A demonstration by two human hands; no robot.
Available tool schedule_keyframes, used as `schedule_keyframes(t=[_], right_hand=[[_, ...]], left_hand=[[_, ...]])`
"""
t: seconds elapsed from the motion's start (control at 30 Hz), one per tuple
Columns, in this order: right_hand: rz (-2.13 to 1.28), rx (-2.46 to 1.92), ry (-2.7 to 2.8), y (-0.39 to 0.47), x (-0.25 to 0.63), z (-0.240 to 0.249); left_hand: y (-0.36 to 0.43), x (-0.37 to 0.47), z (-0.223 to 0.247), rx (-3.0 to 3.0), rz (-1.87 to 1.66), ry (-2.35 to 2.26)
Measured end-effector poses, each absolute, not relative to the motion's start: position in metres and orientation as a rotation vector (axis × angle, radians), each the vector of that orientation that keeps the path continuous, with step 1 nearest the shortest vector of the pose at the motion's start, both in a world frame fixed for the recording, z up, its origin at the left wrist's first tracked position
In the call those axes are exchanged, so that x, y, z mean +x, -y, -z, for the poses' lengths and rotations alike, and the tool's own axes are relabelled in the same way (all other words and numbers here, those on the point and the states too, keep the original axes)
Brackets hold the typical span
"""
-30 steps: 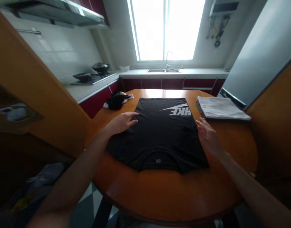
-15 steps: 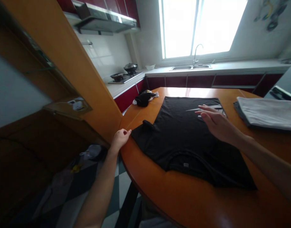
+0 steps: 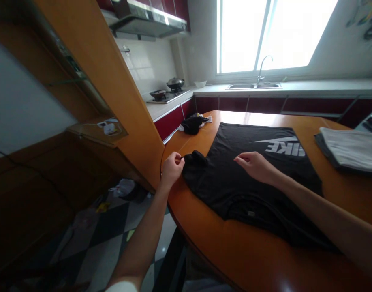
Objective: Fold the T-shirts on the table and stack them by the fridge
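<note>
A black T-shirt [image 3: 234, 170] with a white NIKE print lies spread on the orange wooden table [image 3: 204, 243], its neckline toward me. My left hand [image 3: 172, 168] pinches the end of the shirt's left-side sleeve at the table's edge, and that sleeve is bunched and slightly raised. Over the middle of the shirt hovers my right hand [image 3: 255, 164], its fingers pressed together, just below the print. Whether anything is between those fingers is too small to tell.
On the table's right side lies a folded stack of white and dark cloth [image 3: 353, 148]. A crumpled black and white cloth [image 3: 193, 123] sits at the far left edge. Beyond are a stove [image 3: 170, 96], a sink [image 3: 254, 86] and a wooden partition [image 3: 125, 81] at left.
My left hand has lifted the sleeve end a little. My right hand has moved back from the print toward the shirt's middle, and its fingers have closed. The view has shifted left.
</note>
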State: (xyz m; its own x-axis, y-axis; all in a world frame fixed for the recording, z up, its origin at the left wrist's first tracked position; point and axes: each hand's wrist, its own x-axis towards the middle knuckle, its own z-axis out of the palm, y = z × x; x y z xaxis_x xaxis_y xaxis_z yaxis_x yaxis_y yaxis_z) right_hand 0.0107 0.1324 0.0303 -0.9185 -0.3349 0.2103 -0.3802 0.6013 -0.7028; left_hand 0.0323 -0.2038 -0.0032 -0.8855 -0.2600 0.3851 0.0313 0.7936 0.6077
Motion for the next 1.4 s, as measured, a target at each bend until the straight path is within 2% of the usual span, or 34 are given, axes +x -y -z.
schedule_keyframes(t=[0.13, 0.27, 0.37, 0.53, 0.83, 1.03, 1.17, 1.3, 1.4], right_hand=[[-1.709, 0.399, 2.861, -0.106, 0.003, -0.023], [-2.175, 0.091, 2.825, -0.086, 0.014, -0.02], [-2.302, -0.059, 2.774, -0.08, 0.023, -0.013], [-2.09, -0.084, 2.775, -0.08, 0.025, 0.01], [-1.814, 0.25, 2.875, -0.081, 0.017, 0.032], [-1.589, 0.431, 2.902, -0.081, 0.016, 0.027], [-1.305, 0.472, 2.957, -0.085, 0.02, 0.023], [-0.83, 0.51, 2.957, -0.09, 0.024, 0.02], [-0.64, 0.643, 2.874, -0.087, 0.024, 0.019]], left_hand=[[0.154, 0.048, -0.021, -0.123, 1.141, 2.464], [0.115, 0.051, -0.025, -0.573, 1.46, 2.568], [0.116, 0.024, -0.019, -0.626, 1.632, 2.559], [0.148, -0.029, 0.004, -0.115, 1.406, 2.436], [0.146, -0.022, 0.035, -0.615, 0.826, 2.643], [0.149, -0.02, 0.037, -0.529, 0.465, 2.813], [0.149, -0.018, 0.036, -0.448, 0.444, 2.84], [0.145, -0.018, 0.032, -0.498, 0.586, 2.725], [0.141, -0.018, 0.033, -0.664, 0.661, 2.695]])
